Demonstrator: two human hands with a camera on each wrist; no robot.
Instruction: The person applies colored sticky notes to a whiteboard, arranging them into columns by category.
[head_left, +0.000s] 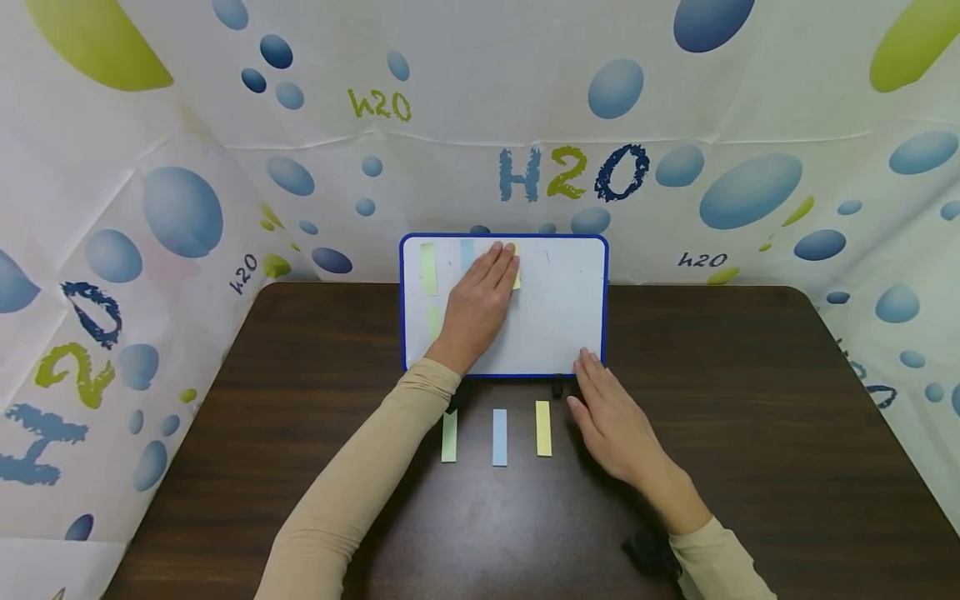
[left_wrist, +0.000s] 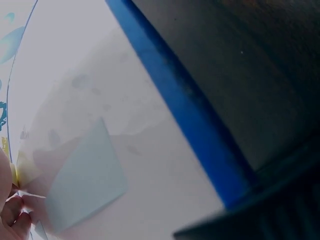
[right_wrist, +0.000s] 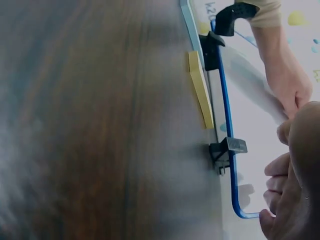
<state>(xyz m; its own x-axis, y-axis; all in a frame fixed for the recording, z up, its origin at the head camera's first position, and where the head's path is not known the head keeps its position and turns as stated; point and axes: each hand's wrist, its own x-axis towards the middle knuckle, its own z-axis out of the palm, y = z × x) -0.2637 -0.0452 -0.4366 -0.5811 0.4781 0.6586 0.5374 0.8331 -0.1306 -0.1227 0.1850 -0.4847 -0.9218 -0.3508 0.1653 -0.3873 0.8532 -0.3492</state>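
A whiteboard with a blue frame leans at the back of the table. My left hand lies over its upper middle, fingers extended together, pressing on a yellow sticky strip that is mostly covered. Left of that hand, a blue strip, an upper green strip and a lower green strip are stuck on; the hand and wrist overlap some of them. At the board's lower right corner, my right hand has its fingertips against the frame, fingers fairly straight, holding no strip.
In front of the board lie a green strip pad, a blue pad and a yellow pad. Black feet, one a clip, support the board's lower edge. A patterned curtain hangs behind the dark wooden table.
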